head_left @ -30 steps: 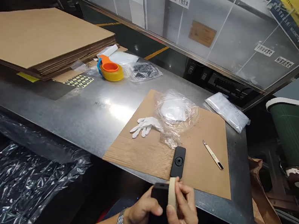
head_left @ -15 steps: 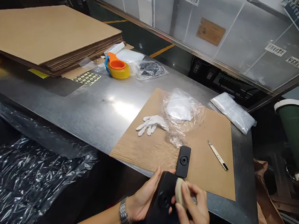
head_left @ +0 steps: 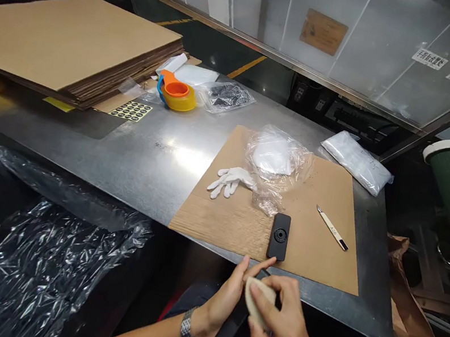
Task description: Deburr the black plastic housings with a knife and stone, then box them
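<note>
Two hands meet at the table's [head_left: 131, 164] near edge: the left hand [head_left: 223, 306], partly open, supports a black part [head_left: 232, 325]; the right hand [head_left: 282, 327], fingers curled, presses a cream pad [head_left: 258, 302] against it. A black plate [head_left: 279, 237] lies on cardboard [head_left: 220, 219], beside the left fingertips.

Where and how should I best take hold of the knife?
Probably grip the knife mid-handle from above, pinching across its narrow width: it lies flat on the cardboard, long and slim, with the pointed metal tip at its far end.
</note>
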### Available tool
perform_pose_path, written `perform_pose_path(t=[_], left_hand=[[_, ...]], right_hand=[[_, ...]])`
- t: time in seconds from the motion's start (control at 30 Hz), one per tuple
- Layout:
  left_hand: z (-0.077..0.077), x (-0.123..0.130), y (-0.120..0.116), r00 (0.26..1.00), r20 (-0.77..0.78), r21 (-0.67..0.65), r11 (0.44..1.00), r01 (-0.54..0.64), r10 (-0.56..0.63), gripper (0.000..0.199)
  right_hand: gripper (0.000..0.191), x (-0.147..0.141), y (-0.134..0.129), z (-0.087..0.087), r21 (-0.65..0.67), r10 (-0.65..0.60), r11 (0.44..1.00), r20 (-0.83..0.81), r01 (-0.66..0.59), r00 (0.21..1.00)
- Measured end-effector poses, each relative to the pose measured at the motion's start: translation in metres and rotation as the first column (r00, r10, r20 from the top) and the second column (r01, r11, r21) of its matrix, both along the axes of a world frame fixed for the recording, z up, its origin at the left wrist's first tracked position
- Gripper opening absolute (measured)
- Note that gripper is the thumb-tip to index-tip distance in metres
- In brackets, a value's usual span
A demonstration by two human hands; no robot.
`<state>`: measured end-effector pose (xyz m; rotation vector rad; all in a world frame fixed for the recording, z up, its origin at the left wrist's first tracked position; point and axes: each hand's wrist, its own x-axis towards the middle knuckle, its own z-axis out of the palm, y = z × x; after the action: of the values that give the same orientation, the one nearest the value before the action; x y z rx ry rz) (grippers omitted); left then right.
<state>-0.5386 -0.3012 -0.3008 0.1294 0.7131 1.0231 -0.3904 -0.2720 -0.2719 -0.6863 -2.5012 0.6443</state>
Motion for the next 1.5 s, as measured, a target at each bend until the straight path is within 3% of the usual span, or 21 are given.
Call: perform_pose_path(t=[0.1,0.2,0.3,0.43,0.53,0.63,0.77,0.93,1.1,1.17,1.27,1.33,1.4,1.5], left_hand=[[-0.001,-0.001,0.005,0.993,-0.115,0.015,1.000,-0.010,0.012,0.052],[-0.005,-0.004,0.010,0.994,-0.104,-0.042,0.999,-0.025,0.021,0.050],[-0.006,-0.007,0.016,0.999,-0.037,-0.109,0.994,-0.027,0.023,0.048],[-0.004,-0.007,0.022,0.992,0.118,-0.147,0.989,-0.028,0.046,0.046],[-0.002,-0.011,0.028,0.966,0.253,-0.195,0.981,-0.009,0.059,0.038],[0.001,-0.019,0.035,0.926,0.352,-0.233,0.971,-0.057,0.139,0.027],[0.006,-0.025,0.042,0.858,0.424,-0.357,0.924,-0.136,0.290,0.026],[0.001,-0.018,0.045,0.848,0.326,-0.440,0.861,-0.255,0.418,0.026],[0.000,-0.022,0.045,0.864,0.292,-0.470,0.849,-0.244,0.410,0.030],[0.003,-0.027,0.044,0.872,0.266,-0.444,0.855,-0.268,0.412,0.029],[0.009,-0.030,0.038,0.921,0.175,-0.305,0.909,-0.285,0.348,0.013],[0.012,-0.028,0.030,0.962,-0.002,-0.123,0.954,-0.272,0.274,0.039],[0.013,-0.025,0.021,0.951,-0.211,0.055,0.975,-0.217,0.224,0.061],[0.017,-0.020,0.011,0.903,-0.393,0.215,0.972,-0.095,0.175,0.061]], right_hand=[[0.052,-0.007,0.000,0.005,0.055,-0.116,0.992,0.041,0.113,0.992],[0.046,-0.014,-0.006,0.007,0.092,0.003,0.996,0.058,-0.008,0.998],[0.045,-0.018,-0.012,0.006,0.109,0.069,0.991,0.022,-0.071,0.997],[0.056,-0.021,-0.016,-0.002,0.090,-0.063,0.993,-0.091,0.072,0.994],[0.056,-0.020,-0.021,-0.013,0.066,-0.069,0.994,-0.188,0.083,0.980],[0.055,-0.016,-0.025,-0.022,0.003,-0.074,0.997,-0.268,0.078,0.961],[0.056,-0.011,-0.023,-0.027,-0.084,-0.175,0.984,-0.258,0.159,0.950],[0.052,-0.019,-0.026,-0.027,0.131,-0.054,0.987,-0.269,0.092,0.962],[0.046,-0.009,-0.023,-0.044,0.374,-0.073,0.912,-0.254,0.168,0.964],[0.047,0.007,-0.010,-0.056,0.380,-0.177,0.887,-0.245,0.263,0.953],[0.045,0.040,0.026,-0.077,0.310,-0.488,0.799,-0.167,0.515,0.857],[0.038,0.062,0.056,-0.089,0.260,-0.681,0.688,-0.089,0.677,0.727],[0.038,0.078,0.079,-0.098,0.234,-0.770,0.615,-0.031,0.753,0.638],[0.046,0.080,0.089,-0.093,0.219,-0.818,0.564,0.017,0.796,0.575]])
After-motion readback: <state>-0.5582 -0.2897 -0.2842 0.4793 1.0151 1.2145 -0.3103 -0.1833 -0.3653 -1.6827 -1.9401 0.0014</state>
